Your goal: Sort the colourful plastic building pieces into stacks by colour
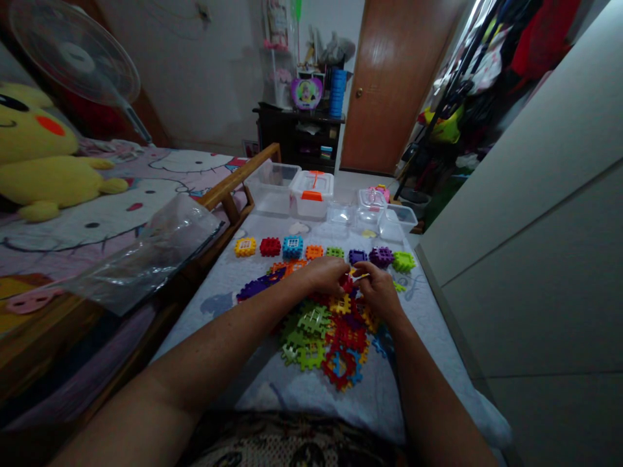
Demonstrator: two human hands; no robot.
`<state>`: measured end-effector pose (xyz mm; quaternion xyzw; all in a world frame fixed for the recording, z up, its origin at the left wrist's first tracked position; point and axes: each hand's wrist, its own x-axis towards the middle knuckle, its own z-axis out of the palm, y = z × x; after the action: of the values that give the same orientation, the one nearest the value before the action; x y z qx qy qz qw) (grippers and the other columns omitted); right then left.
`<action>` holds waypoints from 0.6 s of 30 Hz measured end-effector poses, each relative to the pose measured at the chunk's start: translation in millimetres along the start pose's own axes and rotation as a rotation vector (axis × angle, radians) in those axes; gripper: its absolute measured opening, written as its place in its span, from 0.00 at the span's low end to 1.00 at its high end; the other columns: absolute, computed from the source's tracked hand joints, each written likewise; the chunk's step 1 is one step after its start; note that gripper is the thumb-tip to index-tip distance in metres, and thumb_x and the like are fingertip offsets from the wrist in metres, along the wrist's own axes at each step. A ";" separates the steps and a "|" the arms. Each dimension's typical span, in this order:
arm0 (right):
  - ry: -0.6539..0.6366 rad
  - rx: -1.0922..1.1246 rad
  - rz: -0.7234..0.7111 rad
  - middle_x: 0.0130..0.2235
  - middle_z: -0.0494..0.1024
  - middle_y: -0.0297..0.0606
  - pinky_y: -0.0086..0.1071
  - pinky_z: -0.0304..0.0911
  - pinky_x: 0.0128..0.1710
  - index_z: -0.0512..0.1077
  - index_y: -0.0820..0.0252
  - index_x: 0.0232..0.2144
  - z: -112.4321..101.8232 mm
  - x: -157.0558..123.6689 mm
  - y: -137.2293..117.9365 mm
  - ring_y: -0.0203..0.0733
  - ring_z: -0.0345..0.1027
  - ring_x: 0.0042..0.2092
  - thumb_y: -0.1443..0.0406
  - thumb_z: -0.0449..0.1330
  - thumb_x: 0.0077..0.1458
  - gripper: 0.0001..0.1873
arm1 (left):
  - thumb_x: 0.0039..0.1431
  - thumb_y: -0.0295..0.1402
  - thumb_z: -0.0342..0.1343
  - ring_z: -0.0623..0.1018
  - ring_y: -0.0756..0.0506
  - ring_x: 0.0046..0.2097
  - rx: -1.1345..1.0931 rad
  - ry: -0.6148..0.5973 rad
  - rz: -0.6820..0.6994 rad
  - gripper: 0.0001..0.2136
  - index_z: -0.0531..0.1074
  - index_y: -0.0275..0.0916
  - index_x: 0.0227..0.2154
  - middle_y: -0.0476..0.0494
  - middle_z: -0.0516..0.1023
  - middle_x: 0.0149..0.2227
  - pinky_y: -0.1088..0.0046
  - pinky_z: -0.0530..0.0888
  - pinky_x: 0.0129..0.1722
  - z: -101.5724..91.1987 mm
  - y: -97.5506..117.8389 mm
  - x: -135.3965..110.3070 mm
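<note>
Hands (331,275) over blocks (314,321), bluish cloth (433,353) (door (399,84) beyond)

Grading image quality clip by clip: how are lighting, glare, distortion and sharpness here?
Head view throughout: dim, lower-left corner nearly black; mild glare on the clear bag; wide-angle stretch toward the edges, skewing the fan; fine detail soft around the left hand, right hand and plastic pieces.
</note>
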<state>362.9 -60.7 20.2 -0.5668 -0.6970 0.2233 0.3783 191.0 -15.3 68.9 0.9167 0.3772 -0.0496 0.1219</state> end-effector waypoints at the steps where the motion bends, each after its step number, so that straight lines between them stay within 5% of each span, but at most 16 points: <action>1: 0.001 0.008 0.005 0.35 0.81 0.37 0.32 0.67 0.37 0.74 0.59 0.41 0.1 0.0 0.4 0.39 0.75 0.34 0.71 0.52 0.47 0.19 | 0.51 0.40 0.61 0.78 0.40 0.44 0.001 0.003 0.007 0.17 0.75 0.38 0.42 0.39 0.79 0.44 0.70 0.72 0.38 0.4 -0.9 -0.4; 11: 0.005 0.001 -0.005 0.36 0.81 0.38 0.33 0.67 0.38 0.74 0.60 0.42 -0.3 -0.3 3.7 0.40 0.74 0.35 0.71 0.50 0.49 0.20 | 0.50 0.41 0.61 0.76 0.40 0.46 -0.042 0.126 0.073 0.19 0.73 0.40 0.44 0.40 0.77 0.45 0.68 0.72 0.43 5.2 -10.4 -10.3; 18: -0.028 -0.077 -0.018 0.35 0.80 0.40 0.34 0.67 0.38 0.75 0.62 0.42 -1.5 -0.4 5.4 0.42 0.74 0.36 0.70 0.50 0.50 0.19 | 0.52 0.37 0.61 0.73 0.41 0.51 -0.125 0.264 0.049 0.21 0.71 0.40 0.50 0.39 0.75 0.50 0.66 0.69 0.52 -8.0 -37.4 -63.3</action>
<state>367.4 -59.8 17.0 -0.5715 -0.7152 0.2009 0.3486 119.7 -30.5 81.2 0.9148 0.3699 0.0979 0.1294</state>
